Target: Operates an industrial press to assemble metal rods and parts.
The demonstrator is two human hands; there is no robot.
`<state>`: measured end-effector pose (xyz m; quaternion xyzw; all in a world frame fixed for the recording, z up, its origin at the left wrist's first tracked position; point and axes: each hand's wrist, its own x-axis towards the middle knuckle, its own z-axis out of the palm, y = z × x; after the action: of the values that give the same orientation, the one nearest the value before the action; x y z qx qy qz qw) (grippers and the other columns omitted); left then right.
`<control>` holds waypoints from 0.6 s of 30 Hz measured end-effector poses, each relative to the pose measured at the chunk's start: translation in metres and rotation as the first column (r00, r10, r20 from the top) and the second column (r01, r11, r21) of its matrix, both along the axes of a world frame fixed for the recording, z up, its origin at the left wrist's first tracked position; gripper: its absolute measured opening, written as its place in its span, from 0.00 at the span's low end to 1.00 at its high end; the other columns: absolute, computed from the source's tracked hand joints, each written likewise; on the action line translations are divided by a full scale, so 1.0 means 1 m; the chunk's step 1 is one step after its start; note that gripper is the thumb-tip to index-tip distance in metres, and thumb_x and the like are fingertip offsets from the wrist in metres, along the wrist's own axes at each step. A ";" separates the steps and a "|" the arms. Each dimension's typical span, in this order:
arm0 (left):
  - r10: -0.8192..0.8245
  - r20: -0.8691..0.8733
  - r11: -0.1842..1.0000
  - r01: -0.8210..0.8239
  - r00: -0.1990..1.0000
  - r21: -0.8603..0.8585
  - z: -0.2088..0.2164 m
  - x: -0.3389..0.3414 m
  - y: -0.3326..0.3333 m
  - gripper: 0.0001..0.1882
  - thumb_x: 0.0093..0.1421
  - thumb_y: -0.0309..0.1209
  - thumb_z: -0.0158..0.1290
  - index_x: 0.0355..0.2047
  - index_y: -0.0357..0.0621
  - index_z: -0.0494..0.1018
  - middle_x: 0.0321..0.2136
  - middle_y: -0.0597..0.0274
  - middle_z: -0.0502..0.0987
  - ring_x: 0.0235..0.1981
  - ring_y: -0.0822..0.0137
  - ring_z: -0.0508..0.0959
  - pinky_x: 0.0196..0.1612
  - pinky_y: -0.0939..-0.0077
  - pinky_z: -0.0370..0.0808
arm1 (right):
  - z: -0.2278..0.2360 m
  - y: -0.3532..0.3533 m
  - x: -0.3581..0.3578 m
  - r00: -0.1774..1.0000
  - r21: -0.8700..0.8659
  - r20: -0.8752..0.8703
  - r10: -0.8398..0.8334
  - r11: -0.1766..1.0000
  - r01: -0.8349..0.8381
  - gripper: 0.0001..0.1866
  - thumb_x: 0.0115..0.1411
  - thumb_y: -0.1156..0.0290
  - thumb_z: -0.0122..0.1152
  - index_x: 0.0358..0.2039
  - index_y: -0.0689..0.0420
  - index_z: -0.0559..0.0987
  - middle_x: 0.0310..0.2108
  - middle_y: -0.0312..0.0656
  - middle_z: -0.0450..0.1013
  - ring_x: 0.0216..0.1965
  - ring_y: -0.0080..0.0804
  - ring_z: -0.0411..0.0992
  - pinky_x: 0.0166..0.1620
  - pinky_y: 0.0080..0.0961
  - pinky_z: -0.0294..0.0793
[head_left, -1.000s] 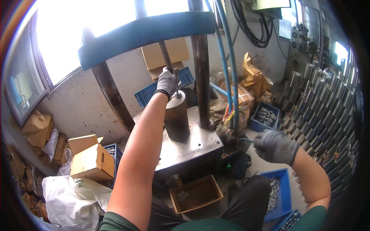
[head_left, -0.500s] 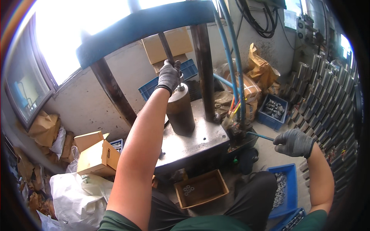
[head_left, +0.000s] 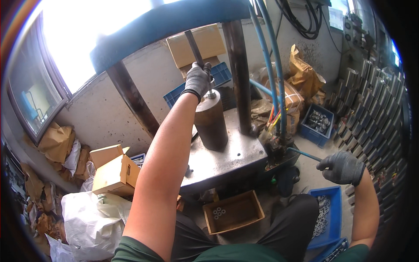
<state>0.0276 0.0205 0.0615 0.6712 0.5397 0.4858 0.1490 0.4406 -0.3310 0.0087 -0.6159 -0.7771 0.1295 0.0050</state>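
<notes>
nearest, on the floor below the table's front edge, lie a wooden tray (head_left: 242, 212) with a few small rings (head_left: 219, 213) and, to its right, a blue bin (head_left: 334, 216). off the table's front right corner, the person's gloved right hand (head_left: 343, 168) grips a blue lever (head_left: 305, 153). a dark cylinder (head_left: 211, 126) stands on the metal table (head_left: 222, 168) toward its back edge, the gloved left hand (head_left: 197, 79) closed around a dark rod (head_left: 194, 47) just above it.
</notes>
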 end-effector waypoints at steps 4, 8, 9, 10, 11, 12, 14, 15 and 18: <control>0.043 -0.093 0.999 -0.043 0.995 0.000 0.004 0.003 -0.005 0.21 0.78 0.45 0.51 0.55 0.39 0.72 0.28 0.58 0.83 0.27 0.67 0.84 0.32 0.68 0.83 | -0.007 -0.010 0.003 0.998 -0.008 -0.039 -0.044 0.999 0.043 0.22 0.58 0.63 0.65 0.52 0.54 0.88 0.48 0.49 0.85 0.50 0.47 0.84 0.58 0.39 0.82; 0.045 -0.096 0.998 -0.049 0.994 -0.043 0.008 0.008 -0.011 0.22 0.78 0.46 0.52 0.56 0.38 0.72 0.28 0.59 0.83 0.29 0.67 0.85 0.34 0.68 0.84 | -0.015 -0.018 0.005 0.996 -0.036 -0.038 -0.075 0.997 0.074 0.23 0.57 0.64 0.65 0.53 0.54 0.88 0.49 0.50 0.85 0.51 0.47 0.84 0.59 0.39 0.82; 0.045 -0.082 0.998 -0.049 0.996 -0.044 0.009 0.008 -0.012 0.22 0.78 0.46 0.52 0.56 0.39 0.72 0.28 0.60 0.83 0.29 0.67 0.85 0.34 0.68 0.84 | -0.017 -0.020 0.005 0.995 -0.037 -0.065 -0.073 0.997 0.071 0.23 0.57 0.64 0.65 0.53 0.54 0.88 0.49 0.50 0.85 0.51 0.47 0.84 0.59 0.39 0.82; 0.046 -0.068 0.998 -0.049 0.997 -0.043 0.010 0.008 -0.013 0.22 0.78 0.46 0.52 0.56 0.39 0.73 0.28 0.60 0.83 0.29 0.68 0.85 0.34 0.68 0.84 | -0.018 -0.022 0.005 0.994 -0.043 -0.072 -0.080 0.996 0.077 0.23 0.57 0.64 0.65 0.53 0.54 0.88 0.49 0.50 0.85 0.51 0.47 0.84 0.59 0.39 0.82; 0.045 -0.060 0.998 -0.048 0.997 -0.049 0.011 0.007 -0.013 0.22 0.78 0.46 0.52 0.56 0.39 0.73 0.28 0.60 0.83 0.28 0.68 0.84 0.34 0.68 0.84 | -0.018 -0.023 0.006 0.994 -0.052 -0.055 -0.095 0.994 0.092 0.23 0.57 0.64 0.65 0.53 0.54 0.88 0.49 0.50 0.85 0.51 0.46 0.84 0.59 0.39 0.82; 0.045 -0.052 0.997 -0.048 0.998 -0.054 0.011 0.007 -0.014 0.21 0.78 0.46 0.52 0.56 0.39 0.73 0.28 0.60 0.82 0.28 0.68 0.84 0.34 0.68 0.84 | -0.019 -0.024 0.006 0.993 -0.047 -0.079 -0.086 0.995 0.083 0.23 0.57 0.64 0.64 0.53 0.54 0.88 0.49 0.50 0.85 0.51 0.46 0.84 0.59 0.38 0.82; 0.026 -0.008 0.997 -0.026 1.000 -0.074 0.011 0.007 -0.015 0.21 0.78 0.46 0.52 0.56 0.40 0.73 0.28 0.61 0.82 0.28 0.69 0.84 0.33 0.68 0.85 | -0.021 -0.024 0.007 0.994 -0.045 -0.069 -0.088 0.995 0.085 0.23 0.57 0.65 0.64 0.53 0.54 0.88 0.49 0.50 0.85 0.51 0.46 0.84 0.59 0.38 0.82; 0.006 0.028 0.996 -0.004 1.000 -0.087 0.010 0.007 -0.015 0.21 0.78 0.46 0.52 0.56 0.40 0.73 0.28 0.61 0.82 0.28 0.69 0.84 0.32 0.68 0.85 | -0.022 -0.024 0.008 0.992 -0.038 -0.093 -0.080 0.996 0.077 0.22 0.57 0.64 0.64 0.52 0.54 0.88 0.49 0.50 0.85 0.51 0.46 0.84 0.59 0.38 0.82; -0.012 0.071 0.995 0.019 0.997 -0.102 0.007 0.007 -0.012 0.21 0.78 0.46 0.52 0.56 0.40 0.72 0.29 0.61 0.81 0.28 0.69 0.84 0.31 0.69 0.85 | -0.028 -0.024 0.013 0.990 -0.007 -0.121 -0.069 0.998 0.068 0.21 0.57 0.64 0.64 0.50 0.54 0.89 0.47 0.50 0.85 0.49 0.47 0.84 0.57 0.39 0.83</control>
<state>0.0346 0.0087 0.0686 0.6493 0.5531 0.4796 0.2059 0.4532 -0.3548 -0.0193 -0.6333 -0.7535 0.1677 0.0557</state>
